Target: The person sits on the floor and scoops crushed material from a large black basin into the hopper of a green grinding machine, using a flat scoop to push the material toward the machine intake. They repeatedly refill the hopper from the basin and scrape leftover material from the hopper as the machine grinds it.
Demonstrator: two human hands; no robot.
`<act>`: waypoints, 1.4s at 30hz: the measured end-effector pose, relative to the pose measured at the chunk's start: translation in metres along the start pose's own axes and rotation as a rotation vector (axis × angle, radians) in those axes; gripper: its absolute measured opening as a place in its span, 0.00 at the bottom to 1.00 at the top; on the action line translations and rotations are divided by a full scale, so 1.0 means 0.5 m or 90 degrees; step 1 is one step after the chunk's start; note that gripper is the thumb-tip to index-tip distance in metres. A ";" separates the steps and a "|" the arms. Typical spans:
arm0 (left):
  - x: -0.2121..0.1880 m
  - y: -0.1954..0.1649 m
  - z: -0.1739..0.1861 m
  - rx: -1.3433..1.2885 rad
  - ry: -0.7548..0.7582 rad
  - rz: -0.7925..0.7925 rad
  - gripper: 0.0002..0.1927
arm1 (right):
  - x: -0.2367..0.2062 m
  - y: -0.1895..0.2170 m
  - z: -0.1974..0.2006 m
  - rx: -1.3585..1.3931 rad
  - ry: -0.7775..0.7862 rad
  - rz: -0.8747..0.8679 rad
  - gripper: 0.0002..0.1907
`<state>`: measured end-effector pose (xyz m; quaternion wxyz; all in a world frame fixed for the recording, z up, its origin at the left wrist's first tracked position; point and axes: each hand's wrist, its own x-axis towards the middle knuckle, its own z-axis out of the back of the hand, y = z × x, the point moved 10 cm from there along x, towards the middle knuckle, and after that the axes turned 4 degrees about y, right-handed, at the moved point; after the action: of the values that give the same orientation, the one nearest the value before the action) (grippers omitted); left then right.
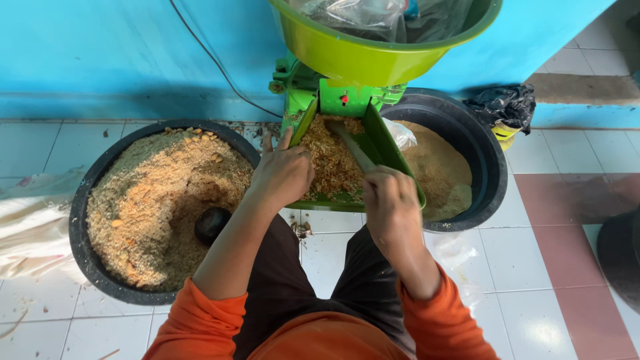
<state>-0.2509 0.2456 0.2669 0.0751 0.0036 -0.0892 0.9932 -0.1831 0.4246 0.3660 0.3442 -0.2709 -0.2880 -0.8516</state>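
A green grinding machine (pixel 320 93) stands against the blue wall, with a green chute tray (pixel 390 150) sloping toward me, full of coarse brown ground material (pixel 330 160). My left hand (pixel 283 173) rests flat on the tray's left edge, fingers spread over the material. My right hand (pixel 390 200) is closed around a grey stick (pixel 353 148) that reaches up through the material toward the machine's outlet. A large green basin (pixel 373 53) sits on top of the machine, holding clear plastic bags.
A black tub (pixel 90 260) at left holds coarse brown meal and a dark scoop (pixel 212 223). Another black tub (pixel 483 167) at right holds finer meal. A black bag (pixel 507 107) lies by the wall. A pale sack (pixel 27 227) lies far left.
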 end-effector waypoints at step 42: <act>0.031 0.030 -0.036 -0.073 0.039 -0.005 0.10 | 0.011 0.012 0.123 0.026 -0.002 0.002 0.08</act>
<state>-0.2683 0.2367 0.2467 0.0815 -0.0309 -0.1439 0.9857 -0.1656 0.4603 0.4136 0.3505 -0.2656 -0.3051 -0.8447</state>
